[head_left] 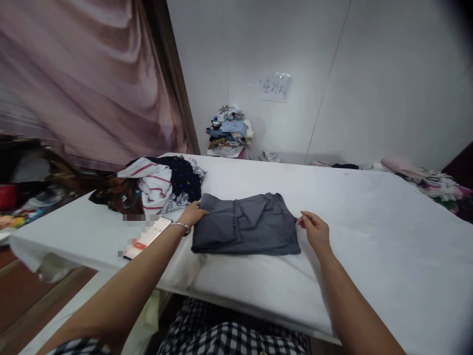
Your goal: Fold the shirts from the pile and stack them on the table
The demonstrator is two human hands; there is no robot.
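Observation:
A dark grey shirt (221,224) lies on the white-covered table in front of me, folded into a wide, flat bundle. One loose part of it is folded across the middle, and its upper right edge is uneven. My left hand (193,214), with a bracelet at the wrist, grips the upper left edge, thumb on top; the other fingers are partly hidden. On the opposite side, my right hand (315,230) pinches a small bit of the shirt's right edge between thumb and fingertips.
A white cloth covers the table (373,246). A heap of mixed clothes (155,185) lies at the left, with a lit phone (150,239) nearer me. Beyond the far edge stand a tall clothes stack (231,130) and, at right, another clothes pile (428,180). A paper sign (275,88) hangs on the wall.

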